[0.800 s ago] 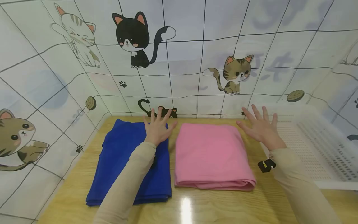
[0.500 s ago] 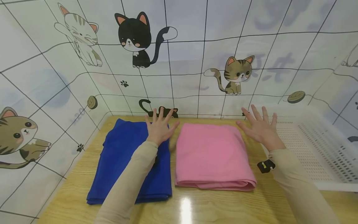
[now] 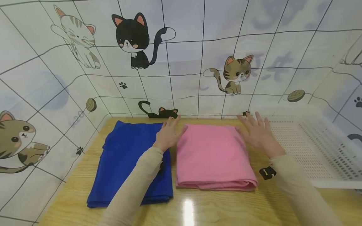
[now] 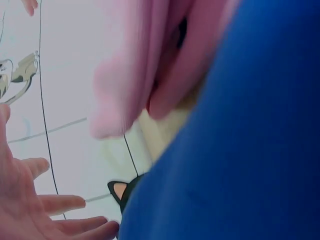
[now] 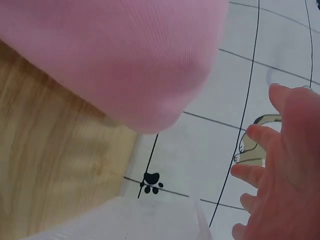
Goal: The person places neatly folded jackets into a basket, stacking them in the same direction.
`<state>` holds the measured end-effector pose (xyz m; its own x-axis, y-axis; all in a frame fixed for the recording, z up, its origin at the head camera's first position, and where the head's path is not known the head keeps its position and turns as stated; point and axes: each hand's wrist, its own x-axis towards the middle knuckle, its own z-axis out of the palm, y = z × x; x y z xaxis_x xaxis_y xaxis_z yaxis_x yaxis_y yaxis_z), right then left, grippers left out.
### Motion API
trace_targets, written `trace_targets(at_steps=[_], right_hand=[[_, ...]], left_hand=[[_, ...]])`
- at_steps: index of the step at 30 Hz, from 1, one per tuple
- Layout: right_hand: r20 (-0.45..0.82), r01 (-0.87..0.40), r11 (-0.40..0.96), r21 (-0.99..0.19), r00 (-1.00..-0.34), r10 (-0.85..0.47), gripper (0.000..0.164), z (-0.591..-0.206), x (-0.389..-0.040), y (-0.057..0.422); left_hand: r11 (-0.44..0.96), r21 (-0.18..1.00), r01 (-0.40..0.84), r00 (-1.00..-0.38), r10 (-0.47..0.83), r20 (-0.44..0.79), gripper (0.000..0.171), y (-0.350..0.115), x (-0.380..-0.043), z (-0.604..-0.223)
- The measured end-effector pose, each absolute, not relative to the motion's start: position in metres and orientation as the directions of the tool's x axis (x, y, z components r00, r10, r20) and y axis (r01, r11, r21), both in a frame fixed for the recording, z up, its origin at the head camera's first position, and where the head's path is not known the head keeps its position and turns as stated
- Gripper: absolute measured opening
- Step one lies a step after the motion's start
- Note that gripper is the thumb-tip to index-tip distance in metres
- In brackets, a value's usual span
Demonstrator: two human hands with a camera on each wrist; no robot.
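Note:
A folded pink cloth (image 3: 212,153) lies on the wooden table between my two hands. To its left is a folded blue cloth (image 3: 127,160), partly covered by my left forearm. My left hand (image 3: 168,133) is over the gap between the two cloths, fingers spread and holding nothing. Above the pink cloth's far right corner, my right hand (image 3: 258,135) has its fingers apart and grips nothing. In the left wrist view the left palm (image 4: 20,195) shows beside the blue cloth. The right wrist view has the right hand (image 5: 287,170) apart from the pink cloth (image 5: 130,60).
A white perforated plastic basket (image 3: 314,150) stands on the right of the table (image 3: 220,207). A wall covering (image 3: 192,62) with cartoon cats rises behind the table and along its left side.
The left hand has moved right, from over the blue cloth to the pink cloth's left edge. The right hand has shifted slightly left and down. Both cloths lie as before.

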<state>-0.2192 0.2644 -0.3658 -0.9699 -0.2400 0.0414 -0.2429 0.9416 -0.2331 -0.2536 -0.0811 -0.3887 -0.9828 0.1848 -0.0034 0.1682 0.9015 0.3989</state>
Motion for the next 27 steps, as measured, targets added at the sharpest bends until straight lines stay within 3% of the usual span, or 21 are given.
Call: trace_targets(at_steps=[8,21,27], right_hand=[[0.0,-0.295,0.937,-0.186,-0.954,-0.3,0.065,-0.375,-0.21,0.253],[0.037,-0.274,0.942,-0.193,-0.962,-0.272,0.07,-0.398,-0.189,0.242],[0.031,-0.19,0.937,-0.295,-0.982,-0.189,0.076,-0.409,-0.183,0.242]], left_hand=[[0.826,0.526,0.205,-0.966,0.258,-0.028,0.073,-0.069,-0.242,-0.401],[0.829,0.508,0.233,-0.928,0.346,-0.14,0.081,-0.073,-0.226,-0.417],[0.812,0.514,0.278,-0.902,0.404,-0.15,0.09,-0.077,-0.222,-0.426]])
